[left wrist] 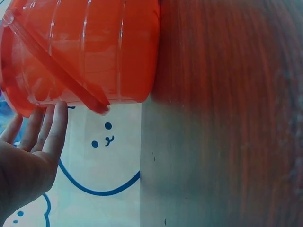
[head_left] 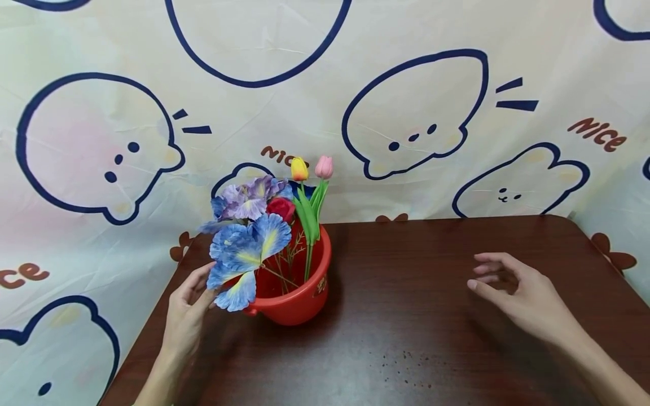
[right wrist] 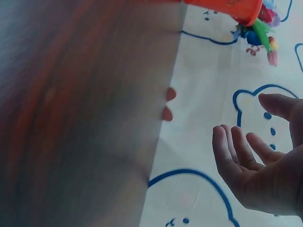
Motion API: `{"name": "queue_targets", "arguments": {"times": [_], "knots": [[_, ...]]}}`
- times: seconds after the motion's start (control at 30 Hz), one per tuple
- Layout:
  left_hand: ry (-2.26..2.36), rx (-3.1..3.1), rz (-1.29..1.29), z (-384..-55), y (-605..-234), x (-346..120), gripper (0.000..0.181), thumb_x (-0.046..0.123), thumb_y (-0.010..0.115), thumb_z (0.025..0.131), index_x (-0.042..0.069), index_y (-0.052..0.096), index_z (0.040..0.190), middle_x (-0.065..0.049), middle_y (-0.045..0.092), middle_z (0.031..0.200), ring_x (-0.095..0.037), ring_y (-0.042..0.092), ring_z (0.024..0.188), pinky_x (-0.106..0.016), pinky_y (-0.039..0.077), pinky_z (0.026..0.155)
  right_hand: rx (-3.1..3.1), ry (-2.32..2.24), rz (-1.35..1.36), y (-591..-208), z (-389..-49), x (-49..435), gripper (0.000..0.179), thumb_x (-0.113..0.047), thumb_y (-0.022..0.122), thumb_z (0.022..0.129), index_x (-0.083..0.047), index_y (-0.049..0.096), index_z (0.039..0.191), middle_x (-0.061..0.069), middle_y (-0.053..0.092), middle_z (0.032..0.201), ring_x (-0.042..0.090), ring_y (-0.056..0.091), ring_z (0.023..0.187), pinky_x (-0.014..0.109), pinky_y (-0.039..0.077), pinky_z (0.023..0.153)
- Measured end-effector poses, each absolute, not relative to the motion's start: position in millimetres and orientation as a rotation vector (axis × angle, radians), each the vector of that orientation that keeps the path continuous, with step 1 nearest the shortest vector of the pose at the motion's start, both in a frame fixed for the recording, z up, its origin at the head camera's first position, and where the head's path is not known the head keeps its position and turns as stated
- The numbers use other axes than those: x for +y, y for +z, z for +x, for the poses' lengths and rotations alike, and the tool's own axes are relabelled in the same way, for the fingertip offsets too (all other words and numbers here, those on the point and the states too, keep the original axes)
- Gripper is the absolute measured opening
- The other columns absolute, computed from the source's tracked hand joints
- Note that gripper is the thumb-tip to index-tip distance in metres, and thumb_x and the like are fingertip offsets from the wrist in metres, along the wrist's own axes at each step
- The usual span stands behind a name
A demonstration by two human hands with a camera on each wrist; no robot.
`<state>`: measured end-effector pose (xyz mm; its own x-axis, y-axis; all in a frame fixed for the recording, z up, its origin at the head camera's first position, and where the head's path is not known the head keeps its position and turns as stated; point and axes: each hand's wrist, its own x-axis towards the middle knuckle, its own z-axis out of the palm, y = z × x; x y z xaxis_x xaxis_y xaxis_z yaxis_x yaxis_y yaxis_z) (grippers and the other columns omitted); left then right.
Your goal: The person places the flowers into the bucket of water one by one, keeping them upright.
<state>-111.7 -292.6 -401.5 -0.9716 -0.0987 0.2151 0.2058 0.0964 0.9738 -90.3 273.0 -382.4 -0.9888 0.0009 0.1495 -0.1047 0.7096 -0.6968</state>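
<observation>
A red plastic bucket [head_left: 294, 311] stands upright on the table, left of centre. Artificial flowers lean in it: a large blue iris [head_left: 236, 248], a purple bloom [head_left: 246, 202], a red rose [head_left: 281, 208], a yellow-orange tulip [head_left: 299, 169] and a pink tulip [head_left: 324, 167]. My left hand [head_left: 184, 316] is at the bucket's left side, its fingertips partly behind the blue petals. In the left wrist view its fingers extend to the rim; whether they touch cannot be told. Over the table's right side hovers my right hand [head_left: 528, 299], fingers loosely bent, holding nothing.
The dark brown wooden table [head_left: 406, 270] meets a cartoon-print cloth [head_left: 406, 28] at its back and sides. Small dark crumbs [head_left: 406, 366] lie scattered near the front middle. A red handle [left wrist: 61, 71] hangs down the bucket's side.
</observation>
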Motion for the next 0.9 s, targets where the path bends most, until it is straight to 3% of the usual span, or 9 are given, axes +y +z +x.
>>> {"name": "queue_targets", "arguments": {"times": [0.3, 0.37, 0.43, 0.53, 0.7, 0.9], "knots": [[-1.966, -2.151, -0.104, -109, -400, -295, 0.039, 0.001, 0.061, 0.107, 0.015, 0.063, 0.143, 0.014, 0.074, 0.126, -0.005, 0.074, 0.104, -0.017, 0.064, 0.083, -2.792, 0.963, -0.047, -396, -75, 304, 0.060, -0.038, 0.084, 0.095, -0.008, 0.062, 0.142, 0.021, 0.072, 0.127, -0.024, 0.054, 0.089, 0.005, 0.051, 0.067], [-1.957, -2.162, -0.087, -108, -398, -295, 0.038, 0.003, 0.061, 0.108, 0.012, 0.063, 0.144, 0.014, 0.074, 0.126, -0.004, 0.074, 0.105, -0.017, 0.064, 0.083, -2.807, 0.909, -0.083, -397, -71, 311, 0.064, -0.041, 0.084, 0.095, -0.006, 0.060, 0.143, 0.025, 0.070, 0.129, -0.009, 0.067, 0.094, 0.007, 0.052, 0.065], [-1.942, -2.173, -0.074, -108, -397, -295, 0.038, 0.004, 0.061, 0.108, 0.010, 0.062, 0.145, 0.015, 0.074, 0.126, -0.003, 0.073, 0.106, -0.017, 0.064, 0.084, -2.825, 0.853, -0.119, -397, -68, 317, 0.068, -0.045, 0.083, 0.094, -0.005, 0.059, 0.144, 0.027, 0.068, 0.133, 0.014, 0.075, 0.101, 0.012, 0.054, 0.063], [-1.922, -2.179, -0.067, -108, -394, -296, 0.039, 0.005, 0.062, 0.107, 0.007, 0.061, 0.147, 0.016, 0.074, 0.126, -0.002, 0.073, 0.107, -0.017, 0.063, 0.085, -2.855, 0.779, -0.161, -398, -64, 327, 0.074, -0.050, 0.082, 0.094, -0.005, 0.057, 0.147, 0.029, 0.064, 0.139, 0.049, 0.068, 0.111, 0.034, 0.058, 0.066], [-1.884, -2.189, -0.078, -107, -392, -299, 0.039, 0.004, 0.062, 0.107, 0.006, 0.061, 0.146, 0.014, 0.073, 0.126, 0.000, 0.073, 0.107, -0.015, 0.062, 0.086, -2.900, 0.677, -0.174, -400, -61, 339, 0.082, -0.053, 0.081, 0.093, 0.000, 0.053, 0.149, 0.035, 0.056, 0.145, 0.055, 0.059, 0.116, 0.069, 0.051, 0.079], [-1.875, -2.174, -0.127, -105, -392, -304, 0.040, 0.000, 0.061, 0.107, 0.003, 0.060, 0.146, 0.010, 0.073, 0.125, -0.001, 0.075, 0.108, -0.014, 0.061, 0.087, -2.934, 0.596, -0.136, -402, -62, 347, 0.091, -0.056, 0.080, 0.093, 0.004, 0.047, 0.153, 0.040, 0.048, 0.147, 0.058, 0.048, 0.124, 0.078, 0.045, 0.086]]}}
